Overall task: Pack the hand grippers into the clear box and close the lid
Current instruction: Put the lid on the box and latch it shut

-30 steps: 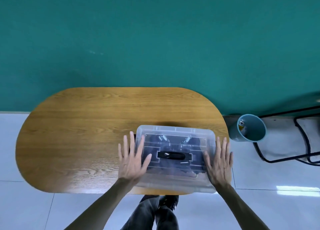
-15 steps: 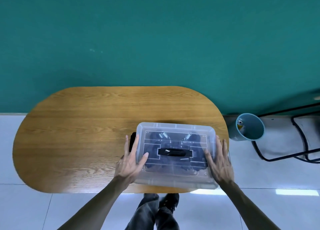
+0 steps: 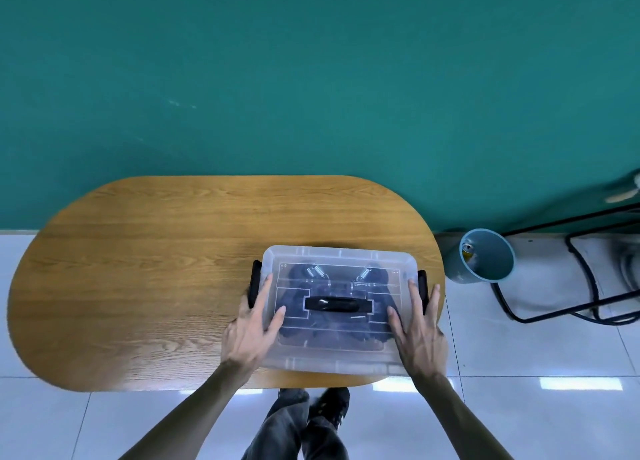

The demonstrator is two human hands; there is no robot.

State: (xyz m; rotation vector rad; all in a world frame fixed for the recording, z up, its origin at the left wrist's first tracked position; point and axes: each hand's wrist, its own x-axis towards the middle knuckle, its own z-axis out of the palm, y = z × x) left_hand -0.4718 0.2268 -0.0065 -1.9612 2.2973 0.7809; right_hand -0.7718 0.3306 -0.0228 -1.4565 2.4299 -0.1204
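Observation:
The clear box (image 3: 337,359) sits at the near right of the wooden table, its clear lid (image 3: 339,257) on top with a black handle (image 3: 337,303) in the middle. Dark hand grippers (image 3: 363,276) with metal springs show through the lid. My left hand (image 3: 254,324) grips the box's left end, thumb on the lid and fingers over the black left latch (image 3: 255,279). At the right end, my right hand (image 3: 420,328) does the same, its fingers on the black right latch (image 3: 421,283).
The oval wooden table (image 3: 138,286) stands against a teal wall. A blue bin (image 3: 485,255) with a can in it stands on the tiled floor to the right, beside a black metal frame (image 3: 571,286). My legs show below the table edge.
Both hands slid forward from lying flat beside the lid to clasping the box's two ends over the black latches. The box has stayed where it was.

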